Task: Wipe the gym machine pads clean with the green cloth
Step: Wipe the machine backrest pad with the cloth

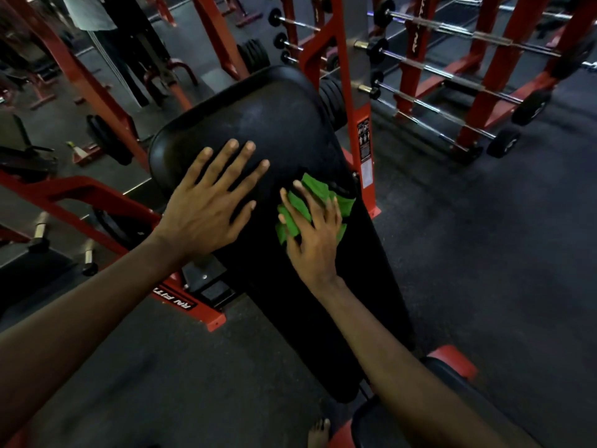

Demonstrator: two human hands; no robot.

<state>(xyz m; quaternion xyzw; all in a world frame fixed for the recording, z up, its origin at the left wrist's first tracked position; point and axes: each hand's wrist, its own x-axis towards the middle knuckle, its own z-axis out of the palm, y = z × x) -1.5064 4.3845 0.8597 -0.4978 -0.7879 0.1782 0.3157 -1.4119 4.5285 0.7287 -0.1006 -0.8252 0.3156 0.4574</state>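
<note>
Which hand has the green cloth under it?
The right hand: its spread fingers press the green cloth against the black pad. The left hand lies flat on bare pad, with no cloth.

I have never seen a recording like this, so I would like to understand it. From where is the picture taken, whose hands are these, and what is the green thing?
There is one picture, from a camera worn on the person's head, looking down at their own hands. The long black surface is a gym machine pad. The left hand rests flat on it, fingers spread. The right hand presses a crumpled green cloth against the pad's right side, to wipe it. Barbells lie on a red rack behind.
</note>
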